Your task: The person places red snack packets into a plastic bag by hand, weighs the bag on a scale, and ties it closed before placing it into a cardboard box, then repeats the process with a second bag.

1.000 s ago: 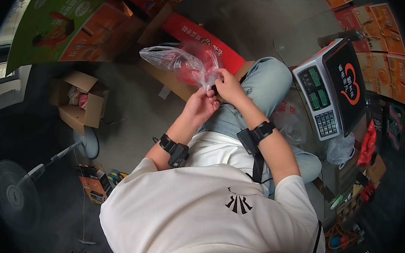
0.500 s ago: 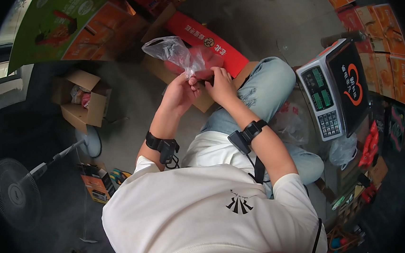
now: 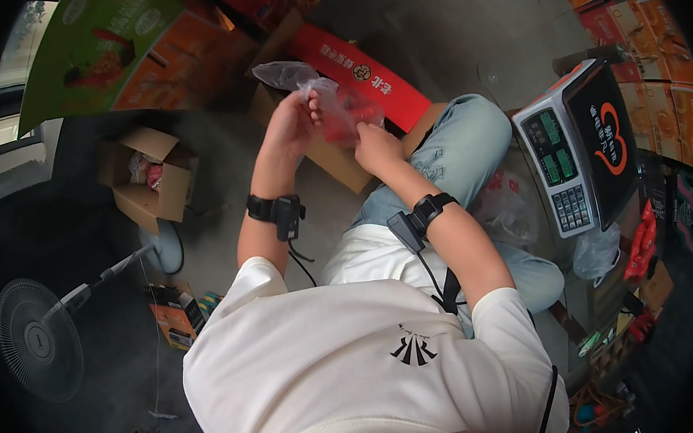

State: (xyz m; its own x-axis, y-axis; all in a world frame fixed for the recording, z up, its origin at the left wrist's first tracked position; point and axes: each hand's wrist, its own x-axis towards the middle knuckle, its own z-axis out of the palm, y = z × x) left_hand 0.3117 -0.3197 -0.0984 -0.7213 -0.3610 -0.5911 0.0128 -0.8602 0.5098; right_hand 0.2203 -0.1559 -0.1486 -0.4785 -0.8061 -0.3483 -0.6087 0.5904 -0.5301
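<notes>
A clear plastic bag [image 3: 327, 96] with red contents hangs between my hands, above an open cardboard box [image 3: 334, 159]. My left hand [image 3: 292, 125] is closed on the gathered neck of the bag, and its loose top flares out past the fingers. Lower on the bag's near side, my right hand [image 3: 379, 149] pinches the plastic. What exactly the red things inside are, I cannot make out. Right behind the bag lies a long red box [image 3: 376, 72] with gold and white lettering.
A digital scale [image 3: 577, 149] stands at right, beside my bent knee [image 3: 470, 133]. At left are a small open carton [image 3: 148, 179] and a standing fan [image 3: 39, 338]. Orange boxes [image 3: 659, 53] are stacked far right. Another plastic bag [image 3: 505, 208] lies by my leg.
My left hand has moved up and left, drawing the bag's neck with it. My right hand has closed on the bag's side, and the plastic between the hands is stretched.
</notes>
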